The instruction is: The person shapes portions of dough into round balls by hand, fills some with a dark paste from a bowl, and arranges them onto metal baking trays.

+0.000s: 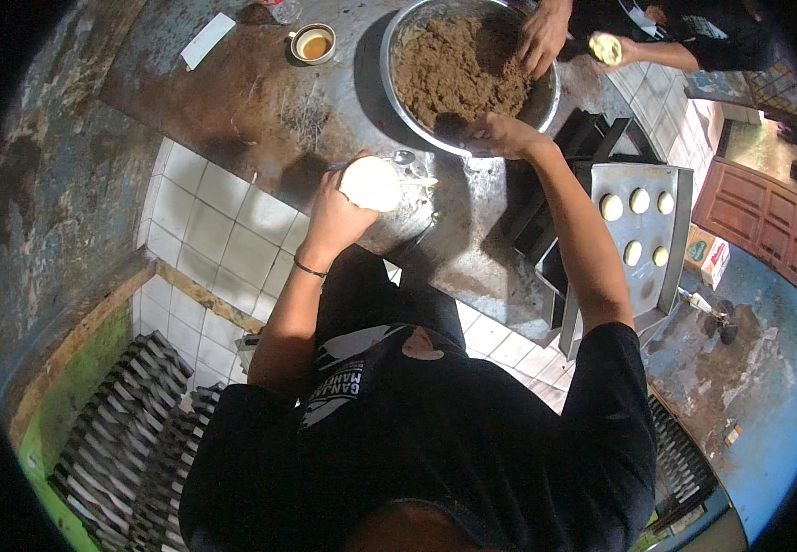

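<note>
A flattened round of pale dough (372, 184) lies in my left hand (338, 213), held up over the near edge of the table with the fingers curled round it from beneath. My right hand (507, 136) reaches across the near rim of a large metal bowl (387, 74). Its fingers are bent down at the brown crumbly filling (458, 69), and their tips are hard to see. On the bowl's far right side, a co-worker's hand (545, 39) dips into the same filling. That person's other hand (626, 51) holds a piece of pale dough (605, 49).
Right of the bowl, a metal baking tray (619, 175) carries several small pale dough rounds (639, 201), resting on dark tins. A cup of brown liquid (314, 43) and a white paper strip (207, 41) lie at the far left. A cardboard box (706, 256) sits beyond the tray.
</note>
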`<control>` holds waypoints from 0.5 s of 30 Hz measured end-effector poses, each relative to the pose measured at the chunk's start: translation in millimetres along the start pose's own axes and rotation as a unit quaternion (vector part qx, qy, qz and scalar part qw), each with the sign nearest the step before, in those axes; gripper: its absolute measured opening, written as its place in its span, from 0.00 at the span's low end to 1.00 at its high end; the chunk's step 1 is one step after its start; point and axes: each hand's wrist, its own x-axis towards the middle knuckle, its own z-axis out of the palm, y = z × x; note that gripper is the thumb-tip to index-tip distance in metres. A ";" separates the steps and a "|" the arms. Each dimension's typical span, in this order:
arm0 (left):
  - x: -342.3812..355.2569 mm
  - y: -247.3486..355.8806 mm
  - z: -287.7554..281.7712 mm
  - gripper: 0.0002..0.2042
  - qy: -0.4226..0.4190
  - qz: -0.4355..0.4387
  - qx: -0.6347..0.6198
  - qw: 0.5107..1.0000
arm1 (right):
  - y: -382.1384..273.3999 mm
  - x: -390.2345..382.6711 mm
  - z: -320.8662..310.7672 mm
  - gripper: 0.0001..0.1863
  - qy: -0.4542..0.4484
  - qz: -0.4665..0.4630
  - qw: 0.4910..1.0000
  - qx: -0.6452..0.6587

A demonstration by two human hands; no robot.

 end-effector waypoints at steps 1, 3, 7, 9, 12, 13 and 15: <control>4.1 2.3 -2.1 0.21 -0.025 -0.029 -0.058 0.998 | -2.8 0.0 -2.5 0.21 0.004 -0.014 1.000 -0.016; 14.3 11.1 -5.2 0.18 -0.075 -0.086 -0.172 0.978 | -6.1 -1.8 -4.4 0.21 0.014 -0.040 0.998 -0.048; 33.8 4.9 20.1 0.15 -0.078 -0.093 -0.210 0.970 | -15.0 -20.4 -9.0 0.13 0.089 -0.020 0.951 0.294; 42.0 8.1 36.4 0.14 -0.058 -0.065 -0.224 0.971 | -54.6 -44.2 -10.8 0.14 0.134 -0.047 0.907 0.395; 52.5 33.6 50.1 0.16 -0.072 -0.047 -0.253 0.964 | -130.1 -84.3 -1.7 0.16 0.226 -0.078 0.846 0.477; 55.0 52.5 48.5 0.18 -0.076 -0.039 -0.283 0.955 | -142.3 -93.5 10.2 0.18 0.283 -0.081 0.832 0.469; 56.1 69.2 58.4 0.20 -0.073 -0.012 -0.321 0.944 | -166.3 -109.1 27.0 0.13 0.428 -0.103 0.845 0.304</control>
